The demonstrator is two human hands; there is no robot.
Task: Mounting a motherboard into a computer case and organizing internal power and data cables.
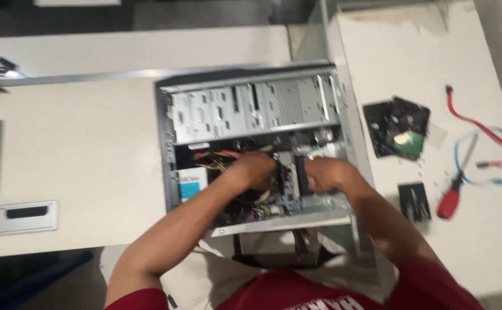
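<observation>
Both hands reach inside the open computer case (251, 109) on the counter (79, 149): left hand (255, 170) and right hand (325, 175) curled, flanking the circuit board (288, 183); grip unclear. Case walls crowd them.

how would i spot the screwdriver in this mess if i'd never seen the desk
Start at the open computer case in the middle and go right, past the person's right hand, onto the white table. The screwdriver lies near the table's right side, beside a small black square part. Its fat red handle sets it apart from the thin red and blue cables tangled around it.
</observation>
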